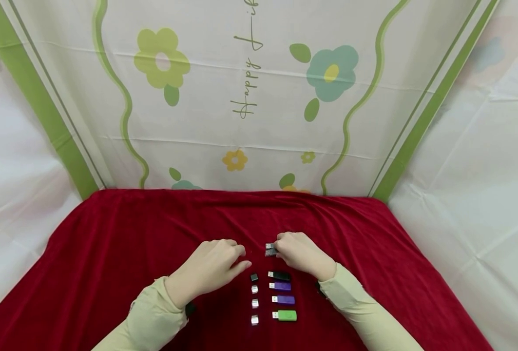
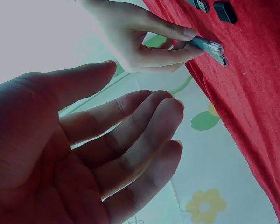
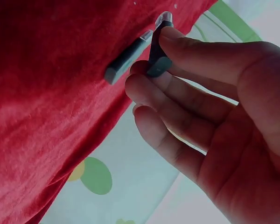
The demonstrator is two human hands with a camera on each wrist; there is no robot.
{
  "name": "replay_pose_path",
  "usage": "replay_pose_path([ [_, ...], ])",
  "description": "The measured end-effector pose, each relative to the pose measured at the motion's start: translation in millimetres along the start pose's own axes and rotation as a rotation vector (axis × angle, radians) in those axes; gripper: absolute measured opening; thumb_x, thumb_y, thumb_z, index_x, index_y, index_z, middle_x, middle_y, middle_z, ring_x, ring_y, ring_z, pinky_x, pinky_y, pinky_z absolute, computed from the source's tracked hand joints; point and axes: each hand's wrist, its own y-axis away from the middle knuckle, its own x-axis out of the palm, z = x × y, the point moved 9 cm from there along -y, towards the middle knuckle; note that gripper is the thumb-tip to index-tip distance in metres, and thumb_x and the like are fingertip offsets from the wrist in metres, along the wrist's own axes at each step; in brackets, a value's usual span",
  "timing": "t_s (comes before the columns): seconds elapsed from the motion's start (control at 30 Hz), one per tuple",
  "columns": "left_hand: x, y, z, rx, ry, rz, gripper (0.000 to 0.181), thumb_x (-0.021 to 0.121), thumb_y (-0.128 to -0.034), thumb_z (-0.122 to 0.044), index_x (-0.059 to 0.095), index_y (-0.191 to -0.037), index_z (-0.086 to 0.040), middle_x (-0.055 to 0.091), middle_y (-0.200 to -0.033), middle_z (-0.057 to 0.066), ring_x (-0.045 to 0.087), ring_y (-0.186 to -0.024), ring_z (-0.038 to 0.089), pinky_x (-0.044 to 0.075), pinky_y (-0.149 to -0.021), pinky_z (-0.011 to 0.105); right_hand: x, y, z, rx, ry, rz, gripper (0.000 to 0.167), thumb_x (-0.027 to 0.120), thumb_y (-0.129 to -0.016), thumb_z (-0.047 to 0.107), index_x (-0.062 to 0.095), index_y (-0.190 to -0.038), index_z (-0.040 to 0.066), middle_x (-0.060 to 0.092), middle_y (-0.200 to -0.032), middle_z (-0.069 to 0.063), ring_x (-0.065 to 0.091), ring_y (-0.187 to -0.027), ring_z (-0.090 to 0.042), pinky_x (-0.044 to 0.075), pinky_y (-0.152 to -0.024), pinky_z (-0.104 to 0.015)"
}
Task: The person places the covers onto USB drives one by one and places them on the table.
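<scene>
My right hand (image 1: 301, 251) pinches a dark USB stick (image 3: 158, 49) between thumb and fingers, its clear-capped end pointing away from the palm. Beside it in the right wrist view, a second dark stick (image 3: 129, 57) lies on the red cloth. In the head view both connector ends show just left of the right fingertips. My left hand (image 1: 212, 265) hovers to the left, fingers loosely bent and holding nothing; the left wrist view shows its empty palm (image 2: 107, 149). Nearest the left thumb on the cloth is a small black cap (image 1: 254, 277).
Below the hands lie a black stick (image 1: 280, 276), two purple sticks (image 1: 282, 286) (image 1: 285, 300) and a green stick (image 1: 287, 315) in a column. Several clear caps, such as the lowest cap (image 1: 255, 320), line up to their left. White patterned curtains surround the red cloth (image 1: 153, 219).
</scene>
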Motion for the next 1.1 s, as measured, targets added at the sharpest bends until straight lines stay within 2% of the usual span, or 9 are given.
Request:
replay_pose_path([
  [0.3, 2.6, -0.2, -1.8, -0.002, 0.02, 0.016, 0.018, 0.074, -0.0887, -0.029, 0.069, -0.082, -0.012, 0.058, -0.071, -0.004, 0.049, -0.053, 0.006, 0.042, -0.047, 0.02, 2.2, 1.1, 2.3, 0.021, 0.036, -0.03, 0.025, 0.083, -0.075, 0.015, 0.061, -0.065, 0.019, 0.052, -0.065, 0.004, 0.058, -0.058, -0.015, 0.047, -0.048, -0.03],
  [0.73, 5.2, 0.4, -3.4, 0.005, 0.034, 0.034, 0.018, 0.074, -0.0893, -0.028, 0.07, -0.083, -0.011, 0.057, -0.07, -0.004, 0.048, -0.053, 0.005, 0.042, -0.047, 0.021, 3.4, 1.6, 2.7, 0.063, -0.059, -0.003, 0.031, 0.081, -0.072, 0.002, 0.054, -0.062, 0.015, 0.056, -0.066, 0.0, 0.06, -0.064, -0.019, 0.046, -0.053, -0.024],
  [1.1, 5.7, 0.1, -5.6, 0.018, 0.035, 0.038, 0.02, 0.074, -0.0892, -0.028, 0.065, -0.077, -0.014, 0.049, -0.065, -0.008, 0.042, -0.051, 0.004, 0.039, -0.045, 0.021, -0.8, 2.9, 1.0, 0.085, -0.08, -0.02, 0.032, 0.083, -0.066, 0.0, 0.054, -0.063, 0.013, 0.055, -0.067, -0.003, 0.06, -0.065, -0.022, 0.049, -0.055, -0.028],
])
